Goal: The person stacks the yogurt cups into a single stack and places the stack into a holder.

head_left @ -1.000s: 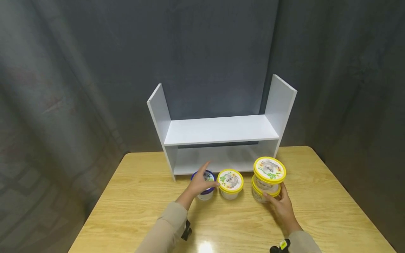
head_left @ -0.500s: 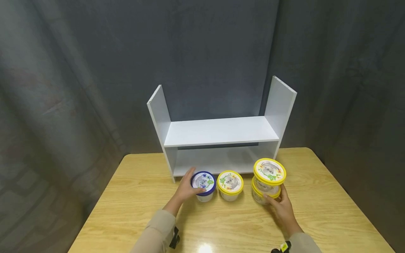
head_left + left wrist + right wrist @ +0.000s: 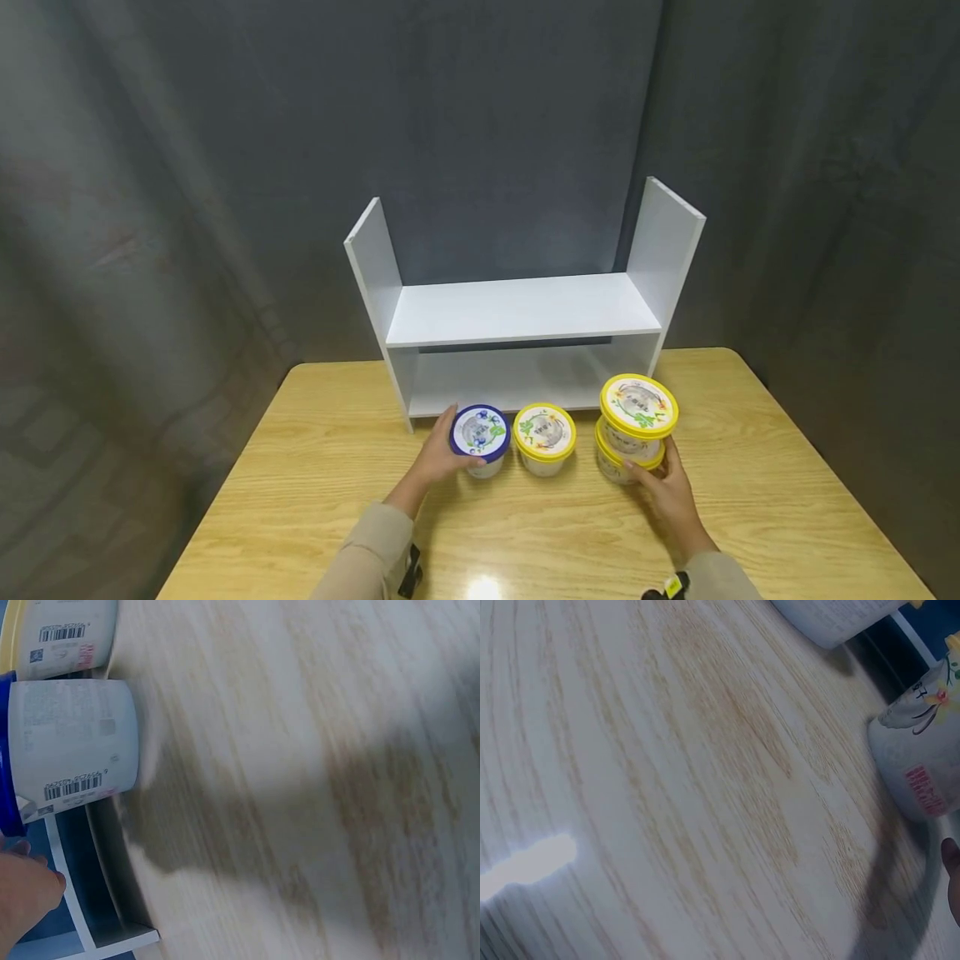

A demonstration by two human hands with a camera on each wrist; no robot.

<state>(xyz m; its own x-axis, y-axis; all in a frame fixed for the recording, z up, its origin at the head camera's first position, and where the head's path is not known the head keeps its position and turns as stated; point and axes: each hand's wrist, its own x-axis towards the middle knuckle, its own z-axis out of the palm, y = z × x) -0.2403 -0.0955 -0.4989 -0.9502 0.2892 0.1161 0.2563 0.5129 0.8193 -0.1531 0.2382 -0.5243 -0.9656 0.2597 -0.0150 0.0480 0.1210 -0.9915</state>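
A white tub with a blue lid (image 3: 480, 432) stands on the table. My left hand (image 3: 433, 454) holds it from the left, thumb across the front of the lid and fingers along its far left side. To its right is a single yellow-lidded tub (image 3: 545, 433). Further right, an upper yellow-lidded tub (image 3: 639, 406) sits on a lower yellow-lidded tub (image 3: 615, 467). My right hand (image 3: 670, 492) grips the lower one, thumb in front and fingers on its right side. In the left wrist view, fingers (image 3: 30, 892) show beside the blue-lidded tub (image 3: 71, 742).
A white two-tier shelf (image 3: 525, 308) with tall side panels stands behind the tubs, its lower board close to them. The wooden table (image 3: 270, 500) extends to both sides and towards me. Dark grey curtains (image 3: 510, 150) hang around the back and sides.
My left hand came down from above the blue-lidded tub to its left side, uncovering the lid, with the thumb settling at the front. The right hand and the stacked tubs stayed put.
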